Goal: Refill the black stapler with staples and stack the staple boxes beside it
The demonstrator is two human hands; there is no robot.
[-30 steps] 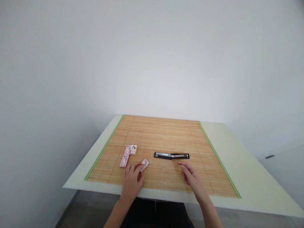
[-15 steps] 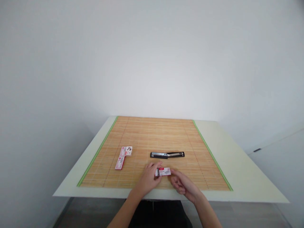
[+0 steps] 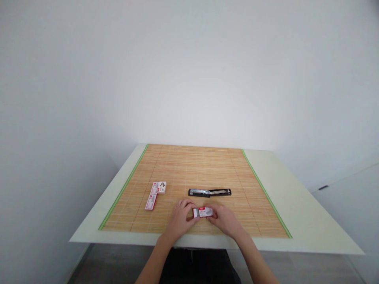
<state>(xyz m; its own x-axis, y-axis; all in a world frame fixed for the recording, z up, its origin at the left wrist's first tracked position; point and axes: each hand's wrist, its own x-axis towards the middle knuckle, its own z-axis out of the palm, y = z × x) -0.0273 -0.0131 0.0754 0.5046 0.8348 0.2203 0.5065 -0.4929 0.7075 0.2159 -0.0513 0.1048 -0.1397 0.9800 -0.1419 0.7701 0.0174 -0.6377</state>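
A small white and red staple box (image 3: 202, 212) is held between both hands just above the near part of the bamboo mat (image 3: 195, 165). My left hand (image 3: 179, 221) grips its left end with curled fingers. My right hand (image 3: 225, 220) closes on its right end. A black stapler (image 3: 209, 192), swung open flat, lies on the mat just beyond the hands.
Two more small red and white boxes (image 3: 158, 187) (image 3: 151, 202) lie on the mat to the left. The mat has green side edges and covers a pale table (image 3: 296, 197) set against a white wall. The table's near edge runs below my wrists.
My left hand picked up the box from the left of the mat and carried it to the middle. My right hand came in and now grips its other end.
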